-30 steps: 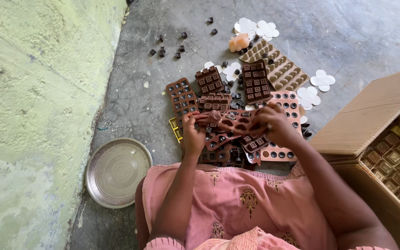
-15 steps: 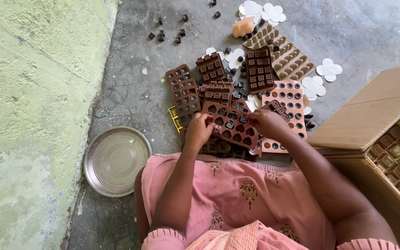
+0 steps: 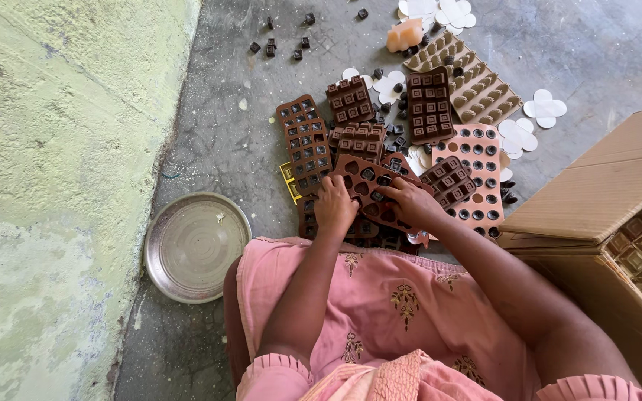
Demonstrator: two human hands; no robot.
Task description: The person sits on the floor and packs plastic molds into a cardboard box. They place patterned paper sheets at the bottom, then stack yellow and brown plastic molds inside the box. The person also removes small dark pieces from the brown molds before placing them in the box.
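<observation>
A small home workshop for making moulded chocolates, worked from the floor rather than at a bench. The floor (image 3: 209, 141) is bare grey concrete, stained and dusty, and beside it runs a rough plastered wall (image 3: 53, 148) in patchy pale green paint. Brown silicone chocolate moulds (image 3: 429, 104) lie heaped on the concrete with a pink mould (image 3: 484, 160) and a tan one (image 3: 477, 85), loose dark chocolate pieces (image 3: 280, 46) and white flower-shaped paper cut-outs (image 3: 544, 108) scattered about. A round metal plate (image 3: 196, 246) sits by the wall, and an open cardboard carton (image 3: 596, 193) holds rows of wrapped sweets
</observation>
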